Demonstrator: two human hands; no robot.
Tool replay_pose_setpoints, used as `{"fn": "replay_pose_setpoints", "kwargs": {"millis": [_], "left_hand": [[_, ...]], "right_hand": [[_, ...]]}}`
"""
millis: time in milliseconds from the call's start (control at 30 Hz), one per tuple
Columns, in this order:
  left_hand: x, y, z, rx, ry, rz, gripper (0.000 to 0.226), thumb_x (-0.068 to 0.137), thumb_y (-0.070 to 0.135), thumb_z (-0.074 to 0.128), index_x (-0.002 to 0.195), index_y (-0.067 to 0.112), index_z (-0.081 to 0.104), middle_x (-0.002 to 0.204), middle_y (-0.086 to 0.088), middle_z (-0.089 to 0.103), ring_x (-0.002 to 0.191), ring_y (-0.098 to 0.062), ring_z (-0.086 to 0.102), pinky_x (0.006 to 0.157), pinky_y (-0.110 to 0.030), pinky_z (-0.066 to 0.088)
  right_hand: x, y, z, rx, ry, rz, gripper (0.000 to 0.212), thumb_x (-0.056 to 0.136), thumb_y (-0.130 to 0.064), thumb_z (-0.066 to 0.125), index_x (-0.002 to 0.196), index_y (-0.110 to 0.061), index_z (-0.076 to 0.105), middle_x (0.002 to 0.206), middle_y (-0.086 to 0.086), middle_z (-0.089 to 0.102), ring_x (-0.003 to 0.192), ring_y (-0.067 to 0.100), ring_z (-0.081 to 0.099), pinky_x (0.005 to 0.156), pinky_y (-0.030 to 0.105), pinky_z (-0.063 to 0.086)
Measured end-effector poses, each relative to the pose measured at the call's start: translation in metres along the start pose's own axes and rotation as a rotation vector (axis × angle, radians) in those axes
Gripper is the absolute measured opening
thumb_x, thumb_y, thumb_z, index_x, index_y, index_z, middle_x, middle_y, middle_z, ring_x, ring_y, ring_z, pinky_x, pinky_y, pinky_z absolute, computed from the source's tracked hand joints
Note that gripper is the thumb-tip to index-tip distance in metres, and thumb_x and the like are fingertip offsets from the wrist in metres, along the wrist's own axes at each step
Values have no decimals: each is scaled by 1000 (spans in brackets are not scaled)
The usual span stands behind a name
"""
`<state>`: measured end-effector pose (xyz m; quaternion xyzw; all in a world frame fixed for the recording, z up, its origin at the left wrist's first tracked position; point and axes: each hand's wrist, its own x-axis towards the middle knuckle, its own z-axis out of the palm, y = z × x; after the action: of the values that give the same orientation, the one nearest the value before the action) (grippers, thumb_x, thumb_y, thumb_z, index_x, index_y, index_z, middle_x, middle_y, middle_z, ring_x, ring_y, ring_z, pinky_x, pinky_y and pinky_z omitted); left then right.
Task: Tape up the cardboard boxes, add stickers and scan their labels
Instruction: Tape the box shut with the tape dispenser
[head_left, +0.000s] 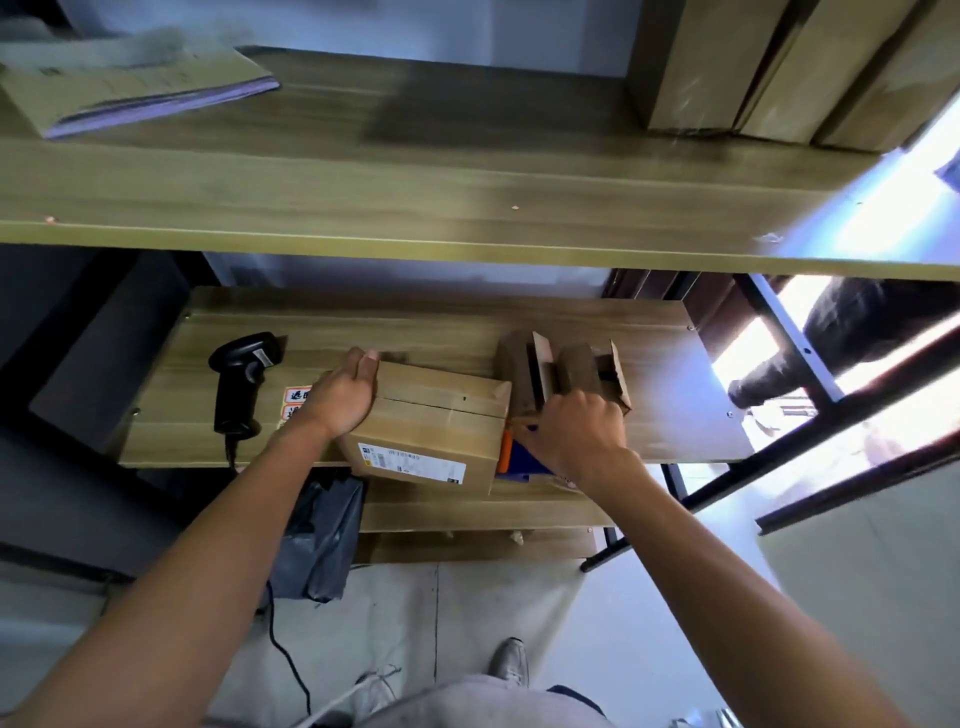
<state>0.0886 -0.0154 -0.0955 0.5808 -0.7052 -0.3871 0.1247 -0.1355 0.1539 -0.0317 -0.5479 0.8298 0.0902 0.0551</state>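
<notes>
A brown cardboard box (441, 426) with a white label on its near side lies on the lower wooden shelf (670, 415). My left hand (343, 395) rests flat on the box's left top edge, fingers straight. My right hand (571, 428) grips a tape dispenser (514, 457) with orange and blue parts at the box's right end, beside two brown tape rolls (561, 371). A black handheld scanner (241, 379) lies left of the box. Red-and-white stickers (297, 402) peek out by my left wrist.
An upper wooden shelf (415, 208) overhangs, carrying flat folded cartons (130, 88) at the left and upright cardboard (779, 67) at the right. A grey plastic bag (322, 540) and the scanner cable (285, 654) hang below the lower shelf. Black metal frame bars (810, 415) run at the right.
</notes>
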Motion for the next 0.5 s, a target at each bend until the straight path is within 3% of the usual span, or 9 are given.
{"fn": "replay_pose_setpoints", "kwargs": {"millis": [100,233,300,400,500], "left_hand": [[-4,2,-1,-19,8,-17,49,108,48,22,133,16,49,144,-23,51,134,-40,45,101,-42,33],[-8,5,-2,-14,11,-32,61,106,59,19,148,20,42,156,-17,41,144,-35,38,111,-42,30],[-10,7,-2,-10,6,-44,71,100,70,19,148,22,41,157,-15,40,144,-34,38,111,-43,30],[-12,10,-1,-17,6,-78,85,93,81,19,147,19,41,157,-15,41,142,-33,40,110,-45,31],[-13,12,0,-58,16,-122,100,82,92,19,150,21,38,157,-14,40,142,-35,41,112,-49,32]], "right_hand": [[-6,3,7,13,-46,11,63,94,-70,43,110,-13,66,93,4,61,84,21,56,71,32,45],[-13,20,13,133,-37,52,65,91,-72,47,116,-14,63,113,7,64,99,27,63,75,33,43],[-15,31,21,177,-13,85,64,89,-76,45,111,-17,59,101,6,66,90,27,62,72,34,45],[-19,51,36,248,-12,140,71,85,-83,38,82,-16,62,75,2,64,69,20,61,62,31,47],[-25,68,48,427,-35,161,75,85,-82,36,65,-16,64,63,0,65,60,17,62,62,33,53]]}}
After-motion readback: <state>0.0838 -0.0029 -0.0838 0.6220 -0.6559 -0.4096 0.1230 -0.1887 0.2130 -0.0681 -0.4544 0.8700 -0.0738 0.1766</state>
